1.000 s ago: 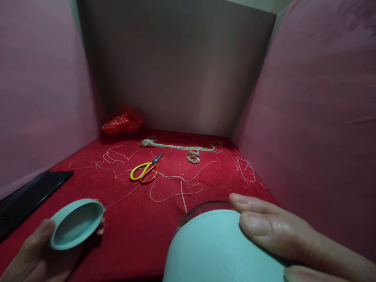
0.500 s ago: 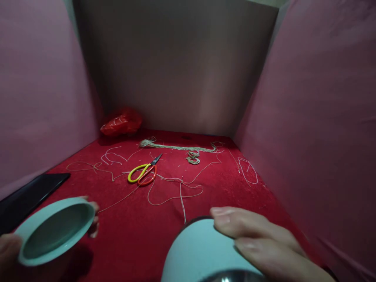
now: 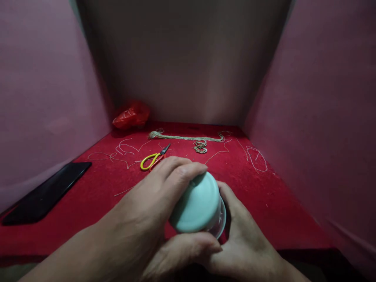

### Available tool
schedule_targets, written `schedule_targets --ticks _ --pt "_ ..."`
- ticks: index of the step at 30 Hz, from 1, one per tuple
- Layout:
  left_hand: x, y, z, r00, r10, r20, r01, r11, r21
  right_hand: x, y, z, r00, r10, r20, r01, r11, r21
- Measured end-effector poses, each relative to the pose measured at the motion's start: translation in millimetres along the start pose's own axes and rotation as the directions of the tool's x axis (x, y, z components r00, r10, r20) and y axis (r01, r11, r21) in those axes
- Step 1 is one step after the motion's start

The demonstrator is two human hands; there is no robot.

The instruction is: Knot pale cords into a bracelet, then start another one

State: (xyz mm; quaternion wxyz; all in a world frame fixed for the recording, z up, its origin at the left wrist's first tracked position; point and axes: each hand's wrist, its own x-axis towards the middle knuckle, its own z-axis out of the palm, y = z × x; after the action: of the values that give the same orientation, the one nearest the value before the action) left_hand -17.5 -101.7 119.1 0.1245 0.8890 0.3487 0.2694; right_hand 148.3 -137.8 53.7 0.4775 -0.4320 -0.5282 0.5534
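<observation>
My left hand [image 3: 152, 203] curls around a mint-green cup-shaped lid [image 3: 198, 205], thumb below and fingers over the top edge. From the right, my right hand [image 3: 245, 239] closes around the mint-green bottle [image 3: 223, 219], whose shiny rim shows just behind the lid. Lid and bottle are tilted and lined up, mouth to mouth; whether the lid is seated I cannot tell. Most of the bottle is hidden by the lid and my hands. Just beyond my left hand lie scissors [image 3: 149, 161] with one yellow and one red handle, partly covered.
On the red cloth [image 3: 258, 207] lie a dark flat phone-like object [image 3: 48, 194] at left, a bundle of pale cords [image 3: 188, 137], a small braided coil [image 3: 201, 147] and loose threads [image 3: 257, 158]. A red plastic bag [image 3: 132, 114] sits at the back left. Pink panels stand on both sides.
My hands, apart before, have come together in the middle. The left hand has brought the lid rightward and turned it over against the bottle. The view has shifted slightly.
</observation>
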Motion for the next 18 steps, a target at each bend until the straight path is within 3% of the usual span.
schedule_targets --ticks 3,6,9,12,14,17,18 --pt "5.8 0.1 12.9 0.992 0.120 0.034 -0.122 0.990 0.072 1.9 4.9 -0.3 0.997 -0.075 0.005 0.075 0.997 0.027" --pt "5.8 -5.0 20.4 0.985 0.167 0.037 -0.170 0.981 0.093 3.9 9.6 -3.3 0.994 -0.111 -0.012 0.111 0.994 0.000" --pt "8.9 -7.9 14.3 0.977 0.184 0.108 -0.188 0.982 0.020 4.3 9.3 -10.0 0.997 -0.080 -0.023 0.079 0.995 -0.061" --pt "18.5 -11.0 0.2 0.955 0.208 0.209 -0.175 0.971 -0.164 5.3 4.9 -18.3 0.992 -0.075 0.097 0.078 0.997 -0.028" --pt "28.6 -16.4 -8.0 0.925 0.236 0.298 -0.133 0.935 -0.328 8.0 1.7 -22.7 0.968 -0.089 0.236 0.091 0.996 0.002" --pt "45.3 -32.8 -14.3 0.810 0.379 0.448 -0.059 0.813 -0.579 14.2 -0.8 -26.9 0.908 -0.139 0.394 0.120 0.990 0.072" --pt "49.7 -39.9 -15.1 0.797 0.404 0.449 -0.042 0.779 -0.626 16.3 -0.8 -28.1 0.902 -0.153 0.403 0.127 0.988 0.091"
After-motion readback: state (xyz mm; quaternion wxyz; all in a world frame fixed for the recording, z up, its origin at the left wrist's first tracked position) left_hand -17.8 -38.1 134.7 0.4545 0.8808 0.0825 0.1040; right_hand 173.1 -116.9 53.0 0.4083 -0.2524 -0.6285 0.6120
